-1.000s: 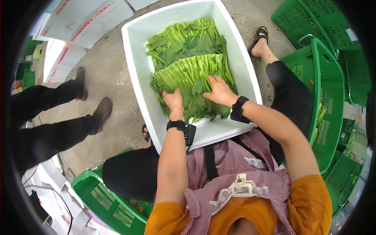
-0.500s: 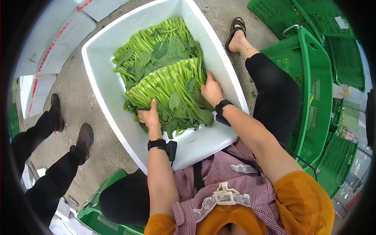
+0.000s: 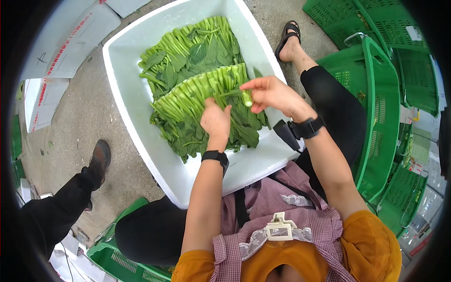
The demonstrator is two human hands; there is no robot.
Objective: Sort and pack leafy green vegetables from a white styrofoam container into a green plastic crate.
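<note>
A white foam box point(image 3: 127, 117) between my knees holds leafy green vegetables laid in two overlapping rows, cut stems toward the far side. In my right hand point(image 3: 277, 97), raised over the right part of the near row, a single green stem point(image 3: 247, 98) is pinched between thumb and fingers, its pale cut end showing. My left hand point(image 3: 216, 122) rests on the near row of leafy greens point(image 3: 188, 105), thumb and forefinger apart; its other fingers are partly hidden.
Green plastic crates point(image 3: 371, 122) stand along my right side, and another green crate point(image 3: 127, 263) lies at lower left. White cartons point(image 3: 70, 42) are stacked at upper left. A person's shoe point(image 3: 100, 160) and black trouser leg are on the concrete floor left of the box.
My right hand has lifted off the box's right side, now with a stem pinched in it. My left hand has moved right over the near row. One of the other person's feet has shifted.
</note>
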